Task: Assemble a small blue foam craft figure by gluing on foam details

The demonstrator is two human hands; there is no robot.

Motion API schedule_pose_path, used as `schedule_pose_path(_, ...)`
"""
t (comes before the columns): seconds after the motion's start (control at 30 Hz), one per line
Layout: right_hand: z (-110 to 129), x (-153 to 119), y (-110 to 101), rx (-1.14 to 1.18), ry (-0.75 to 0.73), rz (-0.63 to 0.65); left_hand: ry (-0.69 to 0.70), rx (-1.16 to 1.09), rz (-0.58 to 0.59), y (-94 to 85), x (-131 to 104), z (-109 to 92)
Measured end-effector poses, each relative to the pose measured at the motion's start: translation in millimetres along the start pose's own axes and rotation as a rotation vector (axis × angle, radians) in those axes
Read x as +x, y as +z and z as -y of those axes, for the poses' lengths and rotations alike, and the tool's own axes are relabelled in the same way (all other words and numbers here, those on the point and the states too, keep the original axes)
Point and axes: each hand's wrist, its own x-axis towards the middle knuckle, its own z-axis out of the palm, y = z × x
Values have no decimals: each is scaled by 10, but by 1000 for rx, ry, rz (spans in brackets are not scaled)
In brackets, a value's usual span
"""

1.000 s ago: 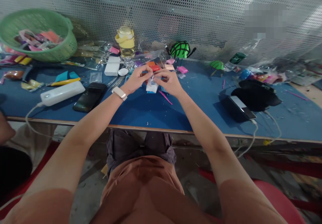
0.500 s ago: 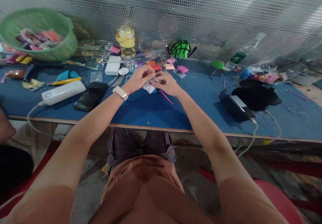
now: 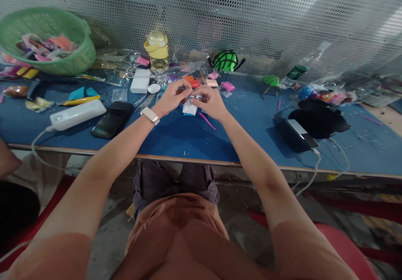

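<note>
My left hand (image 3: 176,97) and my right hand (image 3: 210,101) meet over the middle of the table, fingers pinched on a small plastic packet (image 3: 196,97). The fingers hide much of it. Just below them a white piece with a blue edge (image 3: 190,107) shows; I cannot tell whether it belongs to the packet. Close to my right hand lies a thin purple modelling tool (image 3: 207,121). Beyond the fingertips are red (image 3: 195,84) and peach (image 3: 212,83) clay packets. A white spoon-like piece (image 3: 153,88) rests left of my left hand.
A green basket (image 3: 84,51) of packets stands at the back left. Nearer are a white power bank (image 3: 78,115) with a cable and a black phone (image 3: 112,120). At the back stand a yellow bottle (image 3: 157,51) and a green-and-black model (image 3: 226,61). A black pouch (image 3: 317,118) lies right.
The packet between my fingers has shifted slightly, and more of the white piece with the blue edge shows below them. Both hands stay close together in nearly the same place.
</note>
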Motion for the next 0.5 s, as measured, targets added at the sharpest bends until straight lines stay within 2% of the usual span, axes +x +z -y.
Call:
schedule_pose_path(0.17,50,-4,-3,-2,46,-4,-9,-33,23,13,-5,-21)
schedule_pose_path(0.33,-8,20,1,128,94,-55,-8,-58,25,10,-4,-36)
schedule_pose_path(0.5,-27,14,4,171,110,10,5,-31,26,23,-17,-50)
